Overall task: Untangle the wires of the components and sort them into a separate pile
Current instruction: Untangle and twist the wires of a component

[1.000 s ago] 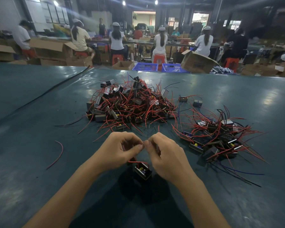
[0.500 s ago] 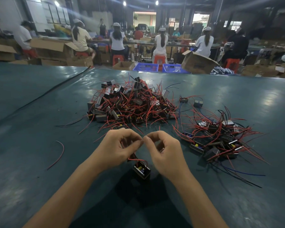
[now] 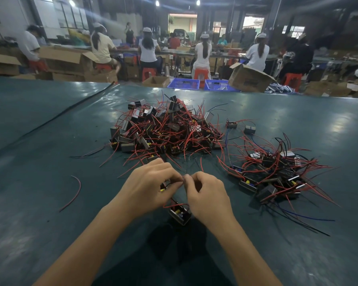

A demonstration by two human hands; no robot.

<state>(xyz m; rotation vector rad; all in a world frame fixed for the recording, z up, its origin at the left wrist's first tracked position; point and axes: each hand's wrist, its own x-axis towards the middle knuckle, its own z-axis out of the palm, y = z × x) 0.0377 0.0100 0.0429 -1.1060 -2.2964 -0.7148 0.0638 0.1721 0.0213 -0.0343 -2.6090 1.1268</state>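
Note:
My left hand point(image 3: 149, 188) and my right hand point(image 3: 207, 195) meet fingertip to fingertip just above the table, both pinching the thin red wires of a small black component point(image 3: 180, 213) that hangs below and between them. A second component shows partly inside my left palm. Behind my hands lies the big tangled pile point(image 3: 165, 129) of black components with red wires. To the right sits a smaller pile point(image 3: 273, 174) of the same parts, with some blue and black wires.
The dark green table point(image 3: 50, 203) carries a loose red wire point(image 3: 74, 193) at the left and two stray components point(image 3: 232, 124) between the piles. Cardboard boxes, blue crates point(image 3: 184, 83) and seated workers fill the floor beyond the far edge.
My hands have shifted slightly while still working the wires together. The hanging component stays below them. The piles have not moved.

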